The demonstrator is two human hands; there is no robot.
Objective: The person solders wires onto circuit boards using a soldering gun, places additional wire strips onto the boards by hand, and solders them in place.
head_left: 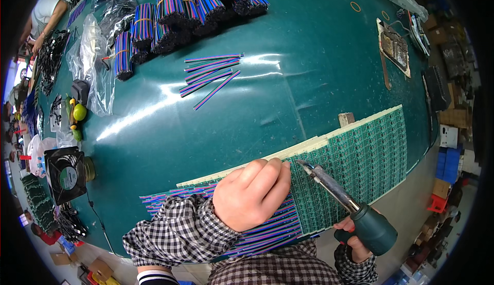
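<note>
Gripping a dark green soldering gun with a long metal tip [369, 224], the right hand [359, 249] is wrapped around its handle, by the near edge of the flat green sheet of small circuit boards [365, 156]. The gun's tip is over the sheet, close to the left hand [252, 192]. That hand is curled over the sheet's left part; whether it pinches anything, one cannot tell. Thin blue, pink and black wires [272, 232] lie at the sheet's left.

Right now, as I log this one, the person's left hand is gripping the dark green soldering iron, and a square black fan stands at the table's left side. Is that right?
Not quite: the right hand grips the dark green soldering iron, as the head view shows. The square black fan does stand at the table's left side.
</note>
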